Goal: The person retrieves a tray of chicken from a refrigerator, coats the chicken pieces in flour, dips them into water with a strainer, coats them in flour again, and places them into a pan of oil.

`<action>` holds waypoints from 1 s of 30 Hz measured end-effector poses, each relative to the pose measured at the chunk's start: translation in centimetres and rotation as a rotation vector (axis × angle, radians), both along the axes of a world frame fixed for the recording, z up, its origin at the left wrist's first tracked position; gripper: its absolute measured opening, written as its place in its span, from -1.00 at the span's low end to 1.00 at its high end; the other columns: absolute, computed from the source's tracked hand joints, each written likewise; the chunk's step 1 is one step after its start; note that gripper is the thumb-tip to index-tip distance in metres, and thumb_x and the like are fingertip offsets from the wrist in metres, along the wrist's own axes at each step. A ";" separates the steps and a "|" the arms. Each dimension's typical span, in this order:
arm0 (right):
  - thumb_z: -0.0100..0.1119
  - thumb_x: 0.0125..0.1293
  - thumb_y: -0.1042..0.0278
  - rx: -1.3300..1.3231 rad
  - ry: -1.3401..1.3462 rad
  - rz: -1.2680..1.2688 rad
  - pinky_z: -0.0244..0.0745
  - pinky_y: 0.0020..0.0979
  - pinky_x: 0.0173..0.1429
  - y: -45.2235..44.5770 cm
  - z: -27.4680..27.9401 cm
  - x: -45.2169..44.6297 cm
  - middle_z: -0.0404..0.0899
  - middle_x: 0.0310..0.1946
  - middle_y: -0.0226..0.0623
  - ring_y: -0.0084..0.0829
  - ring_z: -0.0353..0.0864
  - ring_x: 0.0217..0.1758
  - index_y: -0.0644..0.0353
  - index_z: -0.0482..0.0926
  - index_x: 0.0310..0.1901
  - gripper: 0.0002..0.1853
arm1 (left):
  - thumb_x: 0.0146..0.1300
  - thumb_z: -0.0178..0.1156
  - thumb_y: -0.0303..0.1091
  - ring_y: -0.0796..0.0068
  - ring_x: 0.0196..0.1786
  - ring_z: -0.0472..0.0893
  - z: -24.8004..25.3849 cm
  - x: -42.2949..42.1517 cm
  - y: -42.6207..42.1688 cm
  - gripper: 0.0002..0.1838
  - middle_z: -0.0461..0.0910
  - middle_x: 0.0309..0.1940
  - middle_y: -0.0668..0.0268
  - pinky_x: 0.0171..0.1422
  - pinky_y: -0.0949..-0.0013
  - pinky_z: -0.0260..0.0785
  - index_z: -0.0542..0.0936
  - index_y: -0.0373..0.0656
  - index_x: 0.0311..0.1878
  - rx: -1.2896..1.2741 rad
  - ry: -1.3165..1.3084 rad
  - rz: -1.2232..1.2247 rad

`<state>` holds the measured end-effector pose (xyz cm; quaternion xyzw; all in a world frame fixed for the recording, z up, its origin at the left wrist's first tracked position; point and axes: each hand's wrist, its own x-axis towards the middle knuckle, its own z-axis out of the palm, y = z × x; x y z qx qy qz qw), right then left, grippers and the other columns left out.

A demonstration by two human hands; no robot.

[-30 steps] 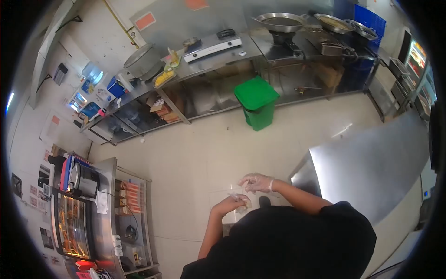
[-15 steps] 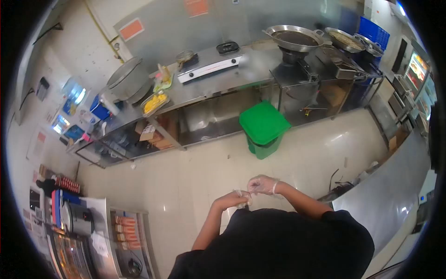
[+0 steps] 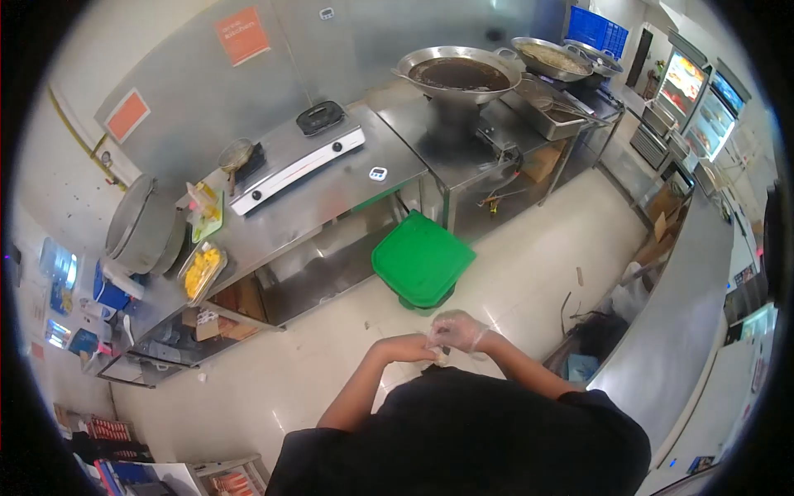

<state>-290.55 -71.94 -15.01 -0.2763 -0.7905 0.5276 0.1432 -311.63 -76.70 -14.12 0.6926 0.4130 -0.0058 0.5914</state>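
My right hand [image 3: 459,331] wears a loose clear plastic glove, which reaches the wrist. Its fingers are pinched together at the fingertips of my left hand [image 3: 407,349], close in front of my chest. Crumpled clear plastic [image 3: 441,357], which looks like a second disposable glove, bunches around the left fingers. The back of the left hand and its wrist look bare. The left fingers are curled and partly covered by the right hand, so what they grip is unclear. Beyond my hands stands a bin with a green lid [image 3: 422,258].
A steel counter [image 3: 322,202] along the wall carries a white gas stove [image 3: 298,169], a large pot [image 3: 141,227], a tub of yellow pieces [image 3: 202,273] and a small timer [image 3: 378,174]. Wide pans, one with dark liquid [image 3: 459,74], stand farther right. Another steel counter [image 3: 670,306] runs along my right.
My view has turned right and come nearer the counter and the bin. Both hands stay together at the clear plastic, the right hand now lying more over the left fingertips.
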 end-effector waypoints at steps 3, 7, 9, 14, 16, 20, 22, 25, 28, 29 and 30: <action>0.28 0.28 0.31 0.123 0.052 0.044 0.49 -0.22 -0.13 7.2 0.0 -1.4 0.60 -0.36 -0.14 -0.17 0.62 -0.25 0.22 0.62 -0.28 -0.85 | 0.32 0.16 -0.04 0.41 -0.21 0.59 0.3 -1.4 6.5 -0.55 0.68 -0.26 0.24 -0.10 0.29 0.43 0.63 -0.29 -0.01 -0.066 0.132 -0.009; 0.24 0.30 0.34 0.114 0.092 0.078 0.48 -0.19 -0.11 13.9 -0.5 -2.4 0.59 -0.34 -0.13 -0.13 0.61 -0.24 0.23 0.58 -0.30 -0.86 | 0.35 0.18 -0.08 0.48 -0.22 0.56 -0.3 -1.8 12.9 -0.60 0.65 -0.24 0.33 -0.13 0.31 0.41 0.63 -0.27 -0.02 -0.099 -0.050 0.094; 0.25 0.31 0.30 0.077 0.043 0.072 0.48 -0.18 -0.10 16.4 0.0 -2.5 0.59 -0.34 -0.12 -0.11 0.60 -0.25 0.23 0.56 -0.32 -0.83 | 0.38 0.18 -0.05 0.52 -0.22 0.54 -4.1 -2.3 14.9 -0.58 0.64 -0.25 0.34 -0.14 0.33 0.39 0.62 -0.28 -0.03 -0.176 -0.215 0.145; 0.22 0.30 0.24 0.118 -0.046 -0.046 0.46 -0.15 -0.11 22.9 -3.0 -1.4 0.57 -0.35 -0.04 -0.06 0.58 -0.26 0.23 0.55 -0.27 -0.79 | 0.36 0.21 -0.24 0.50 -0.03 0.55 -2.6 -3.1 22.9 -0.62 0.63 -0.09 0.30 0.06 0.36 0.42 0.57 -0.28 0.13 -0.183 -0.166 0.147; 0.19 0.28 0.25 0.177 0.016 -0.155 0.42 -0.12 -0.14 24.6 -5.2 -0.4 0.54 -0.37 0.02 -0.01 0.55 -0.28 0.25 0.52 -0.22 -0.78 | 0.37 0.24 -0.28 0.51 -0.03 0.56 -3.3 -3.4 25.5 -0.64 0.64 -0.09 0.27 0.07 0.37 0.43 0.57 -0.27 0.14 -0.096 -0.302 0.267; 0.16 0.29 0.25 0.102 -0.061 -0.370 0.42 -0.10 -0.17 25.4 -5.9 0.3 0.56 -0.38 0.02 -0.05 0.56 -0.32 0.28 0.53 -0.28 -0.77 | 0.33 0.30 -0.42 0.52 -0.08 0.62 -4.1 -1.8 29.3 -0.72 0.66 -0.11 0.24 0.01 0.42 0.46 0.57 -0.25 0.07 -0.098 -0.456 0.562; 0.15 0.28 0.27 -0.034 -0.138 -0.458 0.42 -0.13 -0.24 25.4 -3.2 -0.2 0.56 -0.44 -0.01 -0.11 0.55 -0.39 0.30 0.54 -0.36 -0.77 | 0.30 0.33 -0.47 0.53 -0.11 0.64 -6.4 -1.0 30.3 -0.74 0.66 -0.13 0.23 -0.02 0.45 0.47 0.57 -0.25 0.03 -0.072 -0.537 0.727; 0.14 0.30 0.24 -0.078 -0.170 -0.471 0.43 -0.13 -0.26 26.5 -4.0 -1.9 0.53 -0.48 0.00 -0.15 0.55 -0.43 0.33 0.56 -0.35 -0.73 | 0.23 0.37 -0.53 0.51 -0.12 0.65 -9.3 -2.2 31.6 -0.70 0.67 -0.16 0.25 -0.03 0.45 0.49 0.54 -0.27 0.01 -0.093 -0.513 0.748; 0.13 0.39 0.13 -0.338 -0.143 -0.487 0.55 -0.27 -0.17 27.8 -7.9 -2.9 0.60 -0.43 -0.15 -0.36 0.62 -0.35 0.30 0.60 -0.27 -0.67 | 0.19 0.40 -0.53 0.49 -0.13 0.65 -13.3 -6.7 32.7 -0.67 0.66 -0.16 0.24 0.00 0.42 0.51 0.55 -0.26 0.01 -0.141 -0.383 0.693; 0.16 0.40 0.14 -0.509 -0.031 -0.536 0.56 -0.32 -0.15 27.7 -8.9 -2.6 0.62 -0.40 -0.27 -0.43 0.63 -0.32 0.26 0.62 -0.23 -0.70 | 0.14 0.43 -0.50 0.47 -0.13 0.65 -19.0 -9.6 32.3 -0.64 0.66 -0.16 0.25 0.01 0.38 0.53 0.57 -0.23 0.00 0.001 -0.338 0.692; 0.17 0.40 0.17 -0.618 -0.016 -0.723 0.56 -0.34 -0.16 26.9 -10.4 -2.2 0.64 -0.34 -0.30 -0.43 0.63 -0.32 0.25 0.63 -0.18 -0.72 | 0.15 0.43 -0.44 0.46 -0.15 0.64 -18.7 -11.6 32.0 -0.67 0.66 -0.18 0.26 0.00 0.37 0.52 0.62 -0.23 -0.02 -0.120 -0.410 0.860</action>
